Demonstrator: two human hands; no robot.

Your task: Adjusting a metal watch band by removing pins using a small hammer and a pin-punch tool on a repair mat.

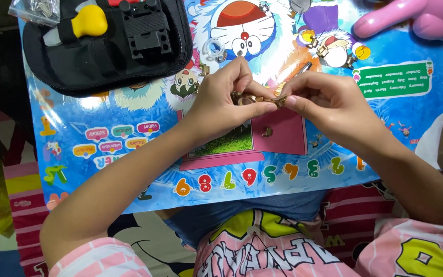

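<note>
Both hands met just above the pink door panel (278,134) of the cartoon play mat (93,131), w/ a small brass hinge (260,99) pinched between them. Left hand (221,100) had thumb and forefinger clamped on the hinge's left end; right hand (329,100) had its fingers (296,101) closed on the right end. Hinge's long axis ran left-right, roughly level, spanning the gap between the two hands, so neither was nearer; both touched it. Another small brass piece (267,132) lay on the pink panel, directly below the hinge, apart from the hands. A black tool pouch (103,56) w/ a yellow-handled tool (89,21) sat up-left of the panel. A pink gloved hand (411,20) of another person rested up-right, well apart.
</note>
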